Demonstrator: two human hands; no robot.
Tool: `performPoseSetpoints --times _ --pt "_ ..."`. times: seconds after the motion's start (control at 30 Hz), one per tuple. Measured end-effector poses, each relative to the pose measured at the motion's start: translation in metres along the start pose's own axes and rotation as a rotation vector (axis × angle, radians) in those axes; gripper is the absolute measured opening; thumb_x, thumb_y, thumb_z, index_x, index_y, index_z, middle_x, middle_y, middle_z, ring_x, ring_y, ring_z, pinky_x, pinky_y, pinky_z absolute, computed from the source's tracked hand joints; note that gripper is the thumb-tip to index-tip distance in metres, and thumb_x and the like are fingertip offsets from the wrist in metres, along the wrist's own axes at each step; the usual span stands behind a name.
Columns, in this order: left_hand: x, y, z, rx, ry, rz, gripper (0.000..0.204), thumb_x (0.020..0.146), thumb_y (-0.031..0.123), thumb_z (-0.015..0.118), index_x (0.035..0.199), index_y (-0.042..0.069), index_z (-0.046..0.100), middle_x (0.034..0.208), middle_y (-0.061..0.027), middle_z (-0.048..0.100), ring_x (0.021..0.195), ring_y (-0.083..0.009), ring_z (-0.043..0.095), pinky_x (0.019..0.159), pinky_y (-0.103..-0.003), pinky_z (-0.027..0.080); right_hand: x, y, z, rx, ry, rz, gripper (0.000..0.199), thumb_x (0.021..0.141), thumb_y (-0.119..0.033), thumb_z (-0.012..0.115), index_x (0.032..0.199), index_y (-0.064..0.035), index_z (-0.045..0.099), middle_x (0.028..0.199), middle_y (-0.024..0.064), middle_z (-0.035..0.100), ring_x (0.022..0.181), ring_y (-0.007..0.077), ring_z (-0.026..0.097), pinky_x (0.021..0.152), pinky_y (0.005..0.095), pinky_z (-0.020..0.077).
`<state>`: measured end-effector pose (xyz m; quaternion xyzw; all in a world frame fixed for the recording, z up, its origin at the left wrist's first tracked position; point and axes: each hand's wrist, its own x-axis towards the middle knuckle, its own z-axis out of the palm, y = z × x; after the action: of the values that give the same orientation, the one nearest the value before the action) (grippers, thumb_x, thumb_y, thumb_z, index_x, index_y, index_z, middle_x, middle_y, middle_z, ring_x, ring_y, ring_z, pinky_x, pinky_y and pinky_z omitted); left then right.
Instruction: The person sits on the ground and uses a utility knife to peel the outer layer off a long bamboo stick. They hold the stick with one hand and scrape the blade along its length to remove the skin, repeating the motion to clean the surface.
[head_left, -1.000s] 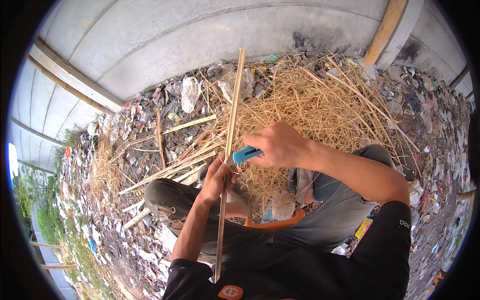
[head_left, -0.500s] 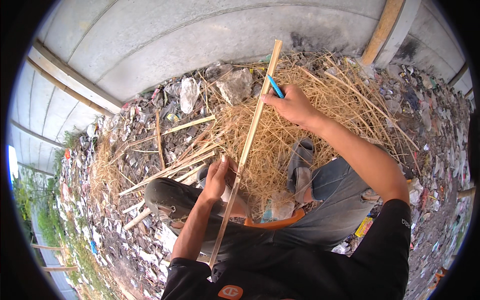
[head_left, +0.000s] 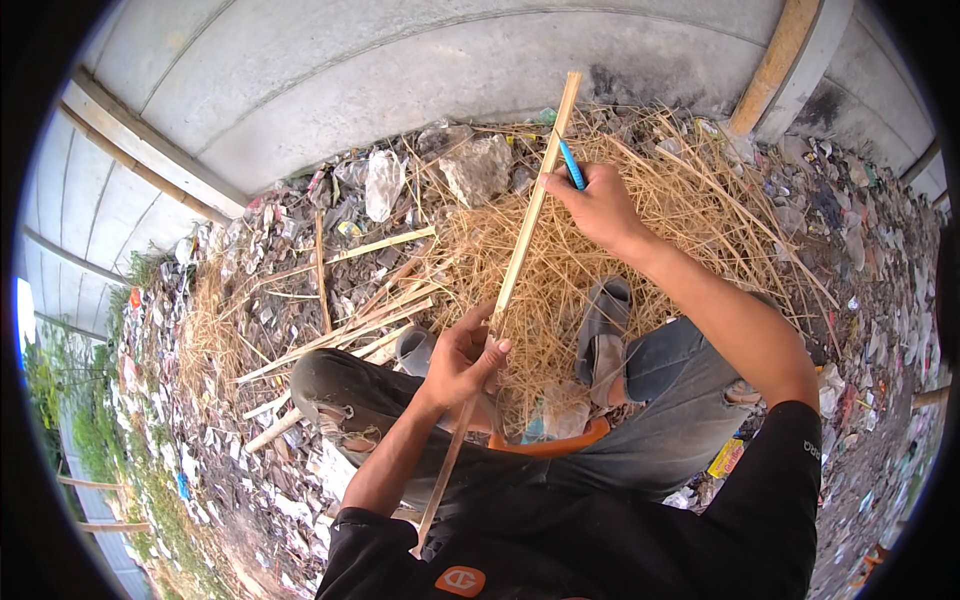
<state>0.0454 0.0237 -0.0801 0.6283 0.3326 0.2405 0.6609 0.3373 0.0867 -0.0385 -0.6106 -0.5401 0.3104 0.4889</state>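
Bamboo stick (head_left: 520, 245) needs a tight squeeze from the left hand (head_left: 462, 358) while the right hand (head_left: 600, 205), pinching the blue knife (head_left: 571, 165), cuts away from the body.

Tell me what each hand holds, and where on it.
Left hand grips the bamboo strip around its lower middle. Right hand holds a blue-handled tool by the handle, against the strip's upper part.

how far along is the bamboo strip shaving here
Done so far: a big heap of straw-like shavings covers the ground, and several strips lie beside the left knee. In hand: the left hand grips a long bamboo strip mid-length; the right hand, with a blue-handled tool, is near its far end. How many strips remain cannot be told.
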Motion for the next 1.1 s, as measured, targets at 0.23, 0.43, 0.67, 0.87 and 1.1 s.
performPoseSetpoints --times 0.23,0.43,0.67,0.87,1.1 --pt "0.005 -0.004 -0.009 -0.18 0.095 0.034 0.05 0.109 0.023 0.052 0.154 0.002 0.041 0.066 0.0084 0.041 0.049 -0.0012 0.037 0.045 -0.021 0.028 -0.058 -0.021 0.026 -0.514 -0.396 -0.233 0.061 0.103 -0.057 0.049 0.077 -0.005 0.066 0.053 0.0101 0.055 0.049 0.0267 0.057 0.05 0.0402 0.0438" --pt "0.005 -0.007 -0.012 -0.141 0.082 0.038 0.046 0.109 0.019 0.053 0.15 0.001 0.045 0.068 0.0087 0.042 0.05 -0.0008 0.037 0.046 -0.021 0.029 -0.084 -0.021 0.052 -0.601 -0.455 -0.345 0.064 0.104 -0.059 0.045 0.077 -0.0046 0.067 0.053 0.0176 0.059 0.05 0.035 0.064 0.048 0.0476 0.0487" --pt "-0.004 -0.027 -0.016 -0.216 0.067 0.024 0.046 0.108 0.016 0.054 0.15 -0.001 0.044 0.069 0.0095 0.04 0.053 -0.0005 0.034 0.047 -0.022 0.027 -0.005 0.007 0.015 -0.694 -0.32 -0.17 0.073 0.105 -0.062 0.04 0.068 -0.0044 0.064 0.045 0.0088 0.049 0.04 0.0257 0.052 0.043 0.0454 0.0438" --pt "-0.009 -0.02 -0.015 -0.334 0.04 -0.032 0.047 0.109 0.017 0.05 0.153 0.001 0.043 0.065 0.0103 0.037 0.049 -0.0015 0.033 0.046 -0.022 0.027 -0.017 -0.001 0.019 -0.684 -0.275 -0.225 0.075 0.105 -0.064 0.039 0.066 -0.0042 0.062 0.045 0.0081 0.049 0.039 0.0257 0.052 0.041 0.0431 0.0443" --pt "-0.01 -0.027 -0.019 -0.299 0.045 -0.016 0.049 0.109 0.017 0.052 0.153 0.0 0.041 0.067 0.0087 0.038 0.05 -0.0013 0.033 0.047 -0.022 0.027 -0.046 0.003 0.039 -0.7 -0.393 -0.311 0.068 0.105 -0.06 0.044 0.067 -0.0055 0.062 0.044 0.0085 0.049 0.037 0.0248 0.049 0.039 0.0423 0.0397"
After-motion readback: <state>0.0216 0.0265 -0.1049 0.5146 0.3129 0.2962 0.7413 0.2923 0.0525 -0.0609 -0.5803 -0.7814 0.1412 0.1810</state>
